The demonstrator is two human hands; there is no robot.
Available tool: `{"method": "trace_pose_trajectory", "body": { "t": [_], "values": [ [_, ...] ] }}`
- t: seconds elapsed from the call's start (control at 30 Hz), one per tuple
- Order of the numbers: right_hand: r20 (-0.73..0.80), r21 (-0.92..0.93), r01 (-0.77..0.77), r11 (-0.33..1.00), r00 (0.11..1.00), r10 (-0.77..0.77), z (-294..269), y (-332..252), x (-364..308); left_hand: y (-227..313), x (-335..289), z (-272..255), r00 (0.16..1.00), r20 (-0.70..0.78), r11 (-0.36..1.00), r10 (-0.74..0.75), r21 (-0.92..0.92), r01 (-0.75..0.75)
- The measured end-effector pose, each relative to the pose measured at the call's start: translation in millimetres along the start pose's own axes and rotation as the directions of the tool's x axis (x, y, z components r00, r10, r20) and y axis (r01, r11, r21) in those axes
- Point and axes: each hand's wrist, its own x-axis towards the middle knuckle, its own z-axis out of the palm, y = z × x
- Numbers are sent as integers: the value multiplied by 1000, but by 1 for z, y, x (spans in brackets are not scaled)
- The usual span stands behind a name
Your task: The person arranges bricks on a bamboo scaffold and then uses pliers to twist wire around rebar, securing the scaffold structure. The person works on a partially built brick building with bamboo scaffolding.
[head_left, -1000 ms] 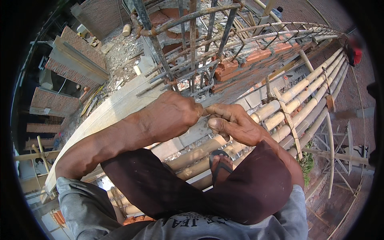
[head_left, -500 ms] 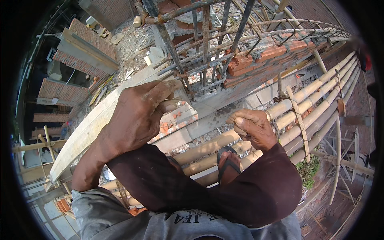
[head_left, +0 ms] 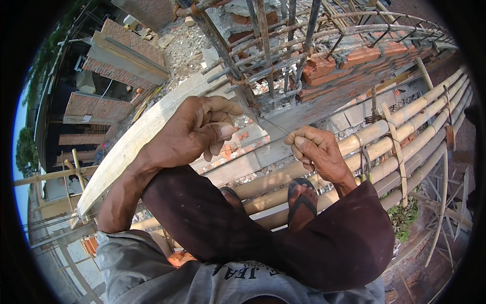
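My right hand (head_left: 318,153) is closed in a pinch on the end of a thin tie wire (head_left: 274,125). The wire runs up and left toward the foot of an upright steel bar (head_left: 217,40) in the rebar cage. My left hand (head_left: 203,127) hovers just left of that spot, thumb and forefinger apart, with nothing visible between them. Dark cross bars (head_left: 266,75) of the cage are lashed to the uprights above my hands. Whether the wire's far end loops round a bar is too fine to make out.
Under my sandalled foot (head_left: 302,200) lies a platform of bamboo poles (head_left: 405,133). A red brick wall (head_left: 364,63) with mortar runs along the rebar. A pale curved concrete edge (head_left: 129,149) drops to rubble at left. A small tool (head_left: 365,164) hangs by the poles.
My left thumb and fingers have parted from their earlier pinch. My right hand keeps its hold on the wire. The whole view has shifted slightly.
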Motion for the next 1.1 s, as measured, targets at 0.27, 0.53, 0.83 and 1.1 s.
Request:
{"method": "trace_pose_trajectory", "body": {
  "t": [0.27,0.53,0.83,1.1],
  "values": [
    [32,-120,53,991,998,-49,18,-17,11,-8,7,0,993,-116,998,-3,62,11],
    [57,-621,553,556,739,-672,58,-16,49,-8,10,-2,982,-171,921,75,390,-2],
    [153,93,-74,993,987,59,34,-32,36,-12,2,5,883,6,577,470,754,-313],
    [316,-94,229,969,930,-189,42,-23,31,-8,-1,5,847,86,377,524,869,-321]
  ]
}}
